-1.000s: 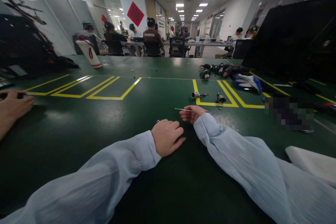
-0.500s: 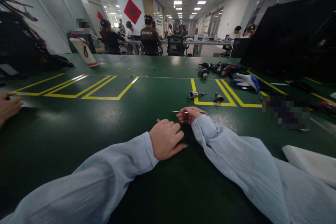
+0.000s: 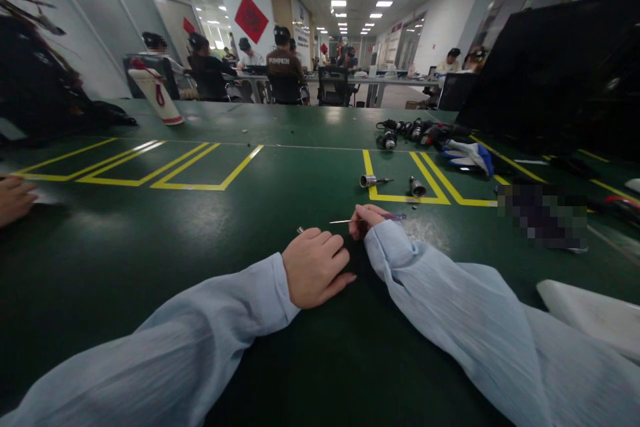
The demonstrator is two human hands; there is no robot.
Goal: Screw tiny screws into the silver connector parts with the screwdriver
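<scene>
My right hand (image 3: pixel 369 219) is closed around a screwdriver (image 3: pixel 395 217). Its thin metal shaft points left, and its purplish see-through handle sticks out behind the fingers. Just left of it, my left hand (image 3: pixel 317 268) is curled with its back turned up. A small metal part (image 3: pixel 301 230) peeks out past its far side; the rest is hidden by the fingers. Farther off on the green table (image 3: pixel 280 373) lie a metal cylindrical part with a thin rod (image 3: pixel 373 181) and a metal cup-shaped part (image 3: pixel 417 187), with a tiny dark piece near them.
Yellow tape (image 3: pixel 185 185) marks rectangles on the table. Back right are a heap of dark cabled parts (image 3: pixel 407 130) and a blue-and-white glove (image 3: pixel 470 157). A white object (image 3: pixel 585 313) lies by my right sleeve. Another person's hand (image 3: pixel 15 200) rests at the left edge.
The right hand's fingers have closed in around the screwdriver, whose tip has shifted slightly right and down, with more of its handle showing. My left hand has barely moved.
</scene>
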